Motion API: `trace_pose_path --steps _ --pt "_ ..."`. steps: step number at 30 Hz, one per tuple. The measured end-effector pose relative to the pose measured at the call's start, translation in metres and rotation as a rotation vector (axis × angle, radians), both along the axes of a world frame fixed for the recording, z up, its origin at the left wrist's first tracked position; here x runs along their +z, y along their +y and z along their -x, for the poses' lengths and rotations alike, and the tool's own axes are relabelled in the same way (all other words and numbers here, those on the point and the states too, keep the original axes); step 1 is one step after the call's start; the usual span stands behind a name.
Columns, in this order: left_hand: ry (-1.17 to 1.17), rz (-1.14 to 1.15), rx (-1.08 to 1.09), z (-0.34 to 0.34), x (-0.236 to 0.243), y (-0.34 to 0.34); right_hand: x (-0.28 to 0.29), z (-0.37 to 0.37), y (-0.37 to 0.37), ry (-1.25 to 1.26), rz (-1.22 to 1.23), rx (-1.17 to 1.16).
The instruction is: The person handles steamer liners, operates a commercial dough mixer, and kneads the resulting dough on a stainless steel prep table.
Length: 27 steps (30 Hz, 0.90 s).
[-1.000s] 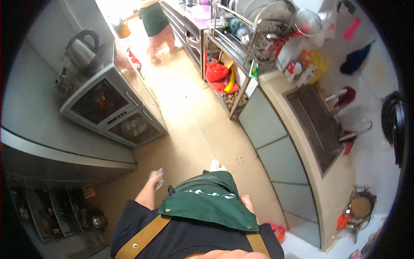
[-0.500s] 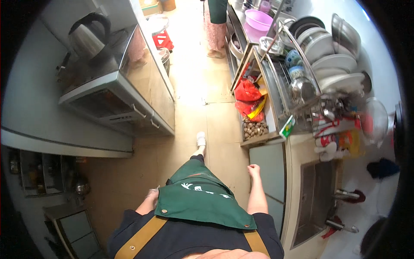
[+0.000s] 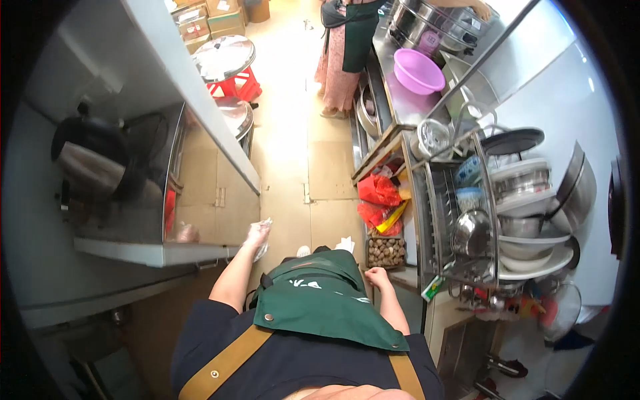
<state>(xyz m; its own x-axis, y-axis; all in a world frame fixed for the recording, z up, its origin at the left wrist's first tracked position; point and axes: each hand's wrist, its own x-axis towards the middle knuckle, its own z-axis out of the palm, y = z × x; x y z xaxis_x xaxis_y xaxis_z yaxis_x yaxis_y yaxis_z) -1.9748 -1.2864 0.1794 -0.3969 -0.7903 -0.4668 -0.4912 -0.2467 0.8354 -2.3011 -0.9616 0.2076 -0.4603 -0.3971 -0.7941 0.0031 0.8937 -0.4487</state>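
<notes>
My left hand point(image 3: 258, 236) is out to the side over the floor, near the glossy side of the left counter unit. Clear thin plastic, apparently a loose disposable glove, covers it, and its fingers look curled. Nothing shows in its grip. At the right side of my green apron point(image 3: 320, 293), my bare right hand point(image 3: 378, 277) hangs with fingers folded in and nothing visible in them. It is nearest to a crate of small round brown things point(image 3: 386, 253) on the low shelf, apart from it.
A walkway of tan tiles point(image 3: 283, 200) runs ahead. A person in a pink skirt point(image 3: 337, 70) stands by the right counter with a purple basin point(image 3: 419, 71). A dish rack point(image 3: 460, 207) with bowls and pans juts out at right. Lidded pots point(image 3: 225, 59) and boxes point(image 3: 223, 20) line the left.
I have moved forward along the walkway; the rack, basin and person are nearer. My left hand has swung forward and out from beside the apron. My right hand has drawn closer to the apron.
</notes>
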Motion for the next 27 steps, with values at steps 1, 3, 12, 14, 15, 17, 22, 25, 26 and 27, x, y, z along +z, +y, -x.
trace_pose_path --steps 1,3,12,14,15,17,22,25,26,27 --pt "-0.011 0.051 -0.030 0.015 0.007 -0.019 -0.003 0.010 -0.013 0.090 -0.002 -0.102" --pt "-0.022 0.095 -0.055 0.037 0.002 -0.049 -0.015 0.033 -0.037 0.337 -0.031 0.078" --pt "-0.690 -0.128 -0.090 -0.020 -0.073 -0.012 -0.060 0.189 -0.304 0.412 0.048 0.541" --pt "-0.728 0.290 -0.481 -0.022 -0.055 0.004 -0.054 0.226 -0.394 0.440 0.036 0.661" --pt "-0.860 0.531 -0.611 -0.016 -0.043 0.010 -0.051 0.243 -0.437 0.488 0.042 0.705" --pt "-0.728 0.180 -0.308 0.001 -0.013 0.020 -0.051 0.275 -0.520 0.533 -0.009 0.835" --pt "-0.488 -0.488 0.474 0.076 0.037 0.002 -0.077 0.347 -0.658 0.578 -0.099 1.061" --pt "-0.366 -0.673 0.825 0.123 0.046 -0.018 -0.105 0.372 -0.696 0.646 -0.193 1.210" --pt "-0.340 -0.723 0.935 0.136 0.046 -0.025 -0.113 0.379 -0.702 0.664 -0.304 1.367" --pt "-0.308 -0.757 1.025 0.148 0.045 -0.030 -0.121 0.384 -0.705 0.703 -0.447 1.526"
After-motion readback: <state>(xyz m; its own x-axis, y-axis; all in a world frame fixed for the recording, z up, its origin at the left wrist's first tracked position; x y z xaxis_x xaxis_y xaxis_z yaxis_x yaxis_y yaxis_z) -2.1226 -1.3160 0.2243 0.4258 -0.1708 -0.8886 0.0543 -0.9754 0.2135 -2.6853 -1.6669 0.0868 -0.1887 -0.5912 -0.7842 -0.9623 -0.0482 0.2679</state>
